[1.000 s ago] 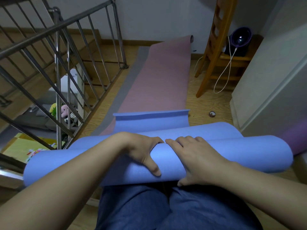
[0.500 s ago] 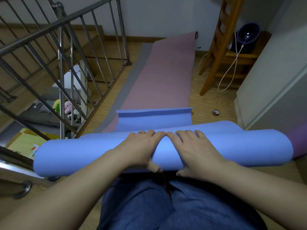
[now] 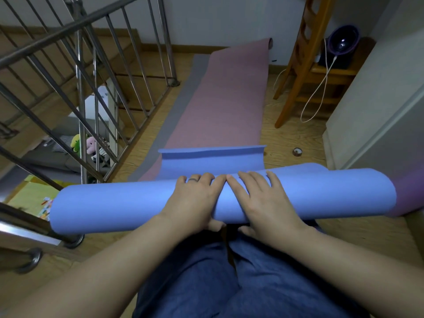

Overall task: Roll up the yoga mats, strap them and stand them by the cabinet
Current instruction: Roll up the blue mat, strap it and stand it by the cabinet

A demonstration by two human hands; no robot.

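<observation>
A blue yoga mat (image 3: 114, 203) lies as a thick roll across the floor in front of my knees, with a short flat tail (image 3: 211, 160) still unrolled beyond it. My left hand (image 3: 195, 200) and my right hand (image 3: 259, 198) press side by side on the middle of the roll, fingers over its top and thumbs under its near side. A pink yoga mat (image 3: 229, 97) lies flat on the floor beyond, over a grey mat (image 3: 181, 102) whose left edge shows. A purple rolled mat (image 3: 408, 193) shows at the roll's right end.
A metal stair railing (image 3: 96, 92) runs along the left, with a drop to a lower floor behind it. A wooden ladder chair (image 3: 302, 65) with a speaker and white cable stands at the back right. A white cabinet (image 3: 376, 106) fills the right. A tape roll (image 3: 297, 152) lies on the floor.
The blue roll has turned forward and grown, and the flat tail is shorter. Both hands have shifted from the near side up over the top of the roll.
</observation>
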